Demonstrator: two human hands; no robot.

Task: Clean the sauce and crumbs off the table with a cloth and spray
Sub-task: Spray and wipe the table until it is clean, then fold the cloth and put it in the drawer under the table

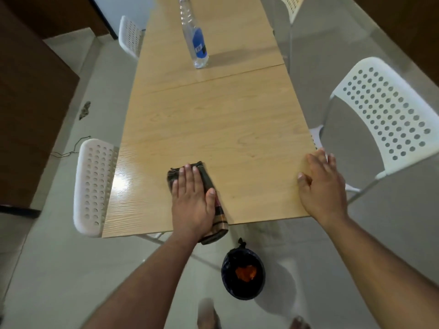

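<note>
**Cloth at the brink of the near edge**

The left hand point(191, 200) lies flat, fingers straight, pressing a dark folded cloth point(209, 186) onto the desk point(213, 119); the cloth's near end already hangs past the desk edge just below the wrist. The right hand point(323, 184) is spread and relaxed on the desk's right corner, grasping nothing, fingertips at the side edge.

No sauce or crumbs show on the wood around either hand (a wet sheen sits to the left of the left hand), so I judge the wiping nearly done.

Risks from here: a pull further toward the body could drag the cloth off the edge, and any crumbs swept with it may miss the bin with a black liner point(242, 273) on the floor, which stands below and between the hands. The clear bottle with a blue label point(195, 39) stands well beyond both hands; a long forward stroke could tip it. Leaning on the right corner might rock the desk.
</note>
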